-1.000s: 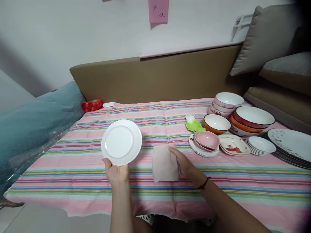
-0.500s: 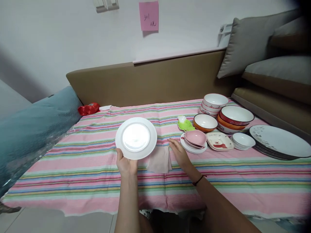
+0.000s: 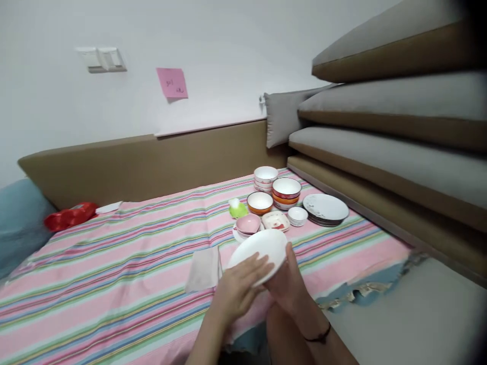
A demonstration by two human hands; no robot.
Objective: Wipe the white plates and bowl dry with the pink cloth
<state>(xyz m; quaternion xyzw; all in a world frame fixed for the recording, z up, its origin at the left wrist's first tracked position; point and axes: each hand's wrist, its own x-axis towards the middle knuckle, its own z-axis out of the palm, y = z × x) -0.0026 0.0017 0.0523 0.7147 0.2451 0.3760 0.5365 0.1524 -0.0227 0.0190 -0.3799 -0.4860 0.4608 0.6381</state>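
A round white plate [image 3: 262, 243] is held tilted in front of me, between both hands. My left hand [image 3: 239, 286] grips it at the left, with fingers lying across its face. At the right edge, my right hand [image 3: 289, 284] holds the rim with the thumb up along it; its other fingers are mostly hidden. A folded pale cloth [image 3: 202, 271] lies on the striped sheet [image 3: 133, 253] left of the plate. Just beyond the plate, a pink bowl [image 3: 248, 223] rests on white plates, partly covered from view.
Stacked bowls [image 3: 286, 188], small white dishes [image 3: 297, 215], square dishes [image 3: 275, 221], a green leaf-shaped dish [image 3: 239, 210] and large plates [image 3: 325, 208] stand farther back. Grey cushions [image 3: 388, 101] are piled at right. A red package [image 3: 72, 215] lies at far left.
The view has swung to the right. The plate has moved right and tilted. My right hand, earlier open near the cloth, now grips its edge, and my left fingers lie over its face.
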